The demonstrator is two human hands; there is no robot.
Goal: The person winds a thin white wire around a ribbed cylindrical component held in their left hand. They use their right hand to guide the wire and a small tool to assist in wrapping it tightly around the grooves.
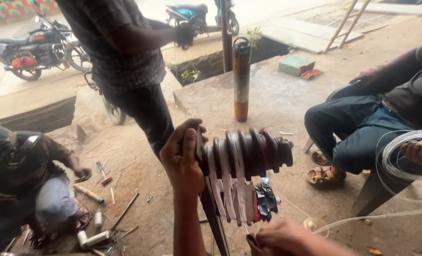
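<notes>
My left hand grips the near end of a dark cylindrical stack of ringed discs, held sideways in mid-air. White straps and dark tape ends hang from the stack. My right hand is low at the bottom edge, fingers closed near the hanging strap ends; what it pinches is not clear.
A standing person is just behind the stack. A seated person at right holds a coil of white line. A crouching person at left sits among tools. An upright metal cylinder stands on concrete. Motorcycles are parked behind.
</notes>
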